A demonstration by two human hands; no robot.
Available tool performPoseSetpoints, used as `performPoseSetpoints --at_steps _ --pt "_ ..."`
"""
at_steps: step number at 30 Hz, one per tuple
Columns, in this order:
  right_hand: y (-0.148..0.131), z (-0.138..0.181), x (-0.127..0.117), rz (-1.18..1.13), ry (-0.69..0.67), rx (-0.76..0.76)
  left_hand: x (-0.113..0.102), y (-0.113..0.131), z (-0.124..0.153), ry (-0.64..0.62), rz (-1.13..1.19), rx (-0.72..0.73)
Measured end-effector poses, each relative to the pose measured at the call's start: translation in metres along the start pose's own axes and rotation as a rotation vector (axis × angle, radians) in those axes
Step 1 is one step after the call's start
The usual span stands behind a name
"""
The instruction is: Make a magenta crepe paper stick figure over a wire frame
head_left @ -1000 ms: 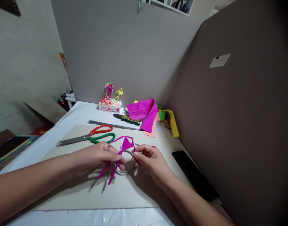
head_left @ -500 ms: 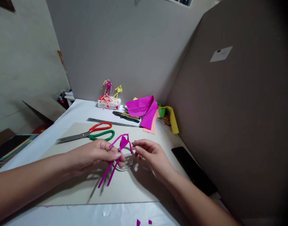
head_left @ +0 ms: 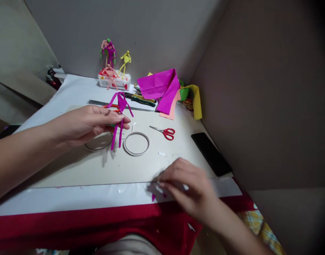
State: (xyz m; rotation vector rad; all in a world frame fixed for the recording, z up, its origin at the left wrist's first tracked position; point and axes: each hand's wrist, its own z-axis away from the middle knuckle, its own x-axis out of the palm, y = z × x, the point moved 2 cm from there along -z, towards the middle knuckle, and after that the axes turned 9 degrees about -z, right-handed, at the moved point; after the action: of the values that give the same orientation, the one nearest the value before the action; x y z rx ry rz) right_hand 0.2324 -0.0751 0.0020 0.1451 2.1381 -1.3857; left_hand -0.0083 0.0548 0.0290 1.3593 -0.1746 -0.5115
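My left hand (head_left: 95, 124) is raised above the board and shut on a magenta pipe-cleaner figure (head_left: 121, 108) with a paper piece at its top. Its legs hang down past my fingertips. Below that hand lies a thin ring (head_left: 99, 142), partly in its shadow, and a second ring (head_left: 136, 143) lies just right of the figure. My right hand (head_left: 187, 187) is blurred at the front edge of the cardboard sheet (head_left: 106, 170), close to a small magenta scrap (head_left: 153, 197). I cannot see whether its fingers hold anything.
Small red-handled scissors (head_left: 166, 133) lie on the board. Behind my left hand are larger scissors (head_left: 111, 106), wires (head_left: 117, 102), pliers (head_left: 141, 100), and pipe-cleaner figures on a white box (head_left: 114, 80). Crepe paper (head_left: 159, 86) is back right; a black phone (head_left: 211, 154) is right.
My hands have come apart. The left has lifted the figure up and away from the ring, and the right has moved towards me to the board's front edge. The view has tilted down, showing red cloth.
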Motion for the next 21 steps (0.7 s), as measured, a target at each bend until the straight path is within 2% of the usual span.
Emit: performPoseSetpoints --at_steps 3,5,10,13,21 --pt "0.0 0.032 0.029 0.152 0.021 -0.026 0.005 0.002 0.003 0.014 0.036 -0.023" --pt "0.004 0.044 0.037 0.218 0.073 -0.024 0.006 0.003 0.006 0.043 0.041 -0.018" --pt "0.01 0.057 0.021 0.314 0.262 -0.01 0.006 0.002 0.009 0.047 0.055 0.035" --pt "0.012 0.064 0.017 0.32 0.238 0.021 0.005 0.002 0.011 0.056 0.045 0.044" --pt "0.015 0.057 0.036 0.35 0.149 0.075 0.006 0.003 0.012 0.063 0.08 0.007"
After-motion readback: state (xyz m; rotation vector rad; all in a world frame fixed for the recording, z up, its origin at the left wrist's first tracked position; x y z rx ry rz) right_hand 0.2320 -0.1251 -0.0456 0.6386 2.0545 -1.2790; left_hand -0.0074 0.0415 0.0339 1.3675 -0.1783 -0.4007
